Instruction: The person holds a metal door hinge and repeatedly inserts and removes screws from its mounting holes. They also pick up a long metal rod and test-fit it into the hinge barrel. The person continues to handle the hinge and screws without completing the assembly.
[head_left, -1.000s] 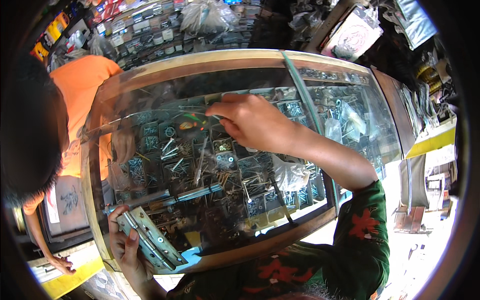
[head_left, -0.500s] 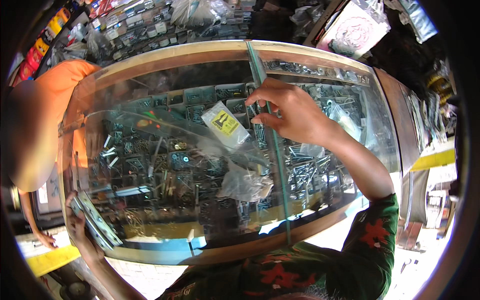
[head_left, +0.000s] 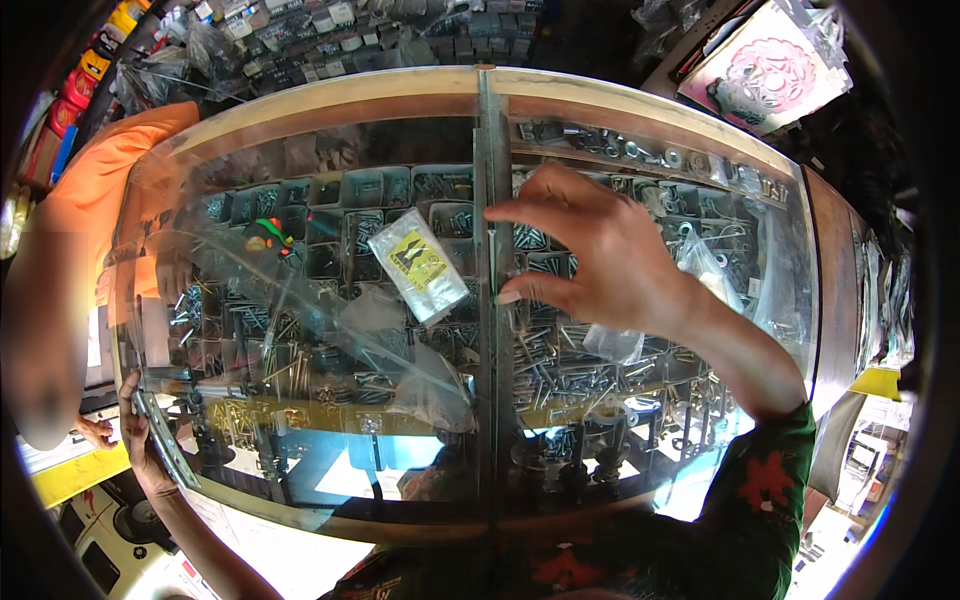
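Over the middle seam of a glass-topped counter (head_left: 487, 400) is my right hand (head_left: 610, 255), with thumb and forefinger spread apart and nothing between them. Left of these fingertips lies a clear plastic packet (head_left: 420, 268) with a yellow label. At the counter's near left corner, my left hand (head_left: 147, 450) is closed around long silver metal strips with holes (head_left: 168, 442). The strips stand close to the counter's left edge, seen nearly edge-on. Through the glass show several compartments of screws and bolts (head_left: 545, 350).
A person in an orange shirt (head_left: 105, 195) is at the counter's left side. Small boxes (head_left: 390, 55) are stacked beyond the far edge. A pink-and-white patterned packet (head_left: 770, 70) sits at the far right. Clear plastic bags (head_left: 705, 265) show near my right forearm.
The view has shifted. My right thumb and forefinger are spread wider and lower along the seam. The metal strips in my left hand now appear more edge-on.
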